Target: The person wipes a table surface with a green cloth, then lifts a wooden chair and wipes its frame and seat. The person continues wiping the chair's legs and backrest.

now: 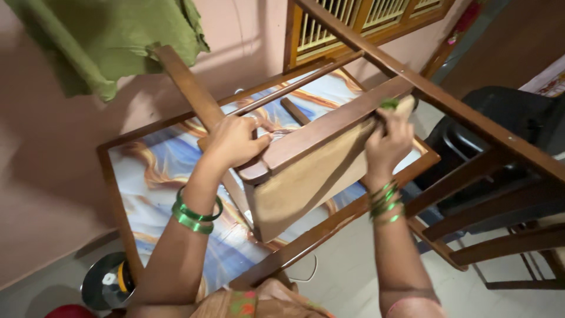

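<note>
**Brown wooden chair held tipped over a marbled surface**

Brown wood fills the view: an upturned wooden chair with a tan seat underside [294,188] is held tilted above a wood-framed surface with a blue, white and orange swirled top [159,171]. The left hand [234,141], green bangles at the wrist, is closed around the chair's frame at the seat's rounded corner. The right hand [387,144] presses a small green cloth or pad [389,104] against the seat rail at the far upper edge, fingers curled tight on it. Judging by this, wiping is under way at that one end; the broad tan underside and the long dark legs [465,118] show no contact yet, so most of the chair seems left. An olive-green fabric [112,35] hangs at the pink wall.
</note>
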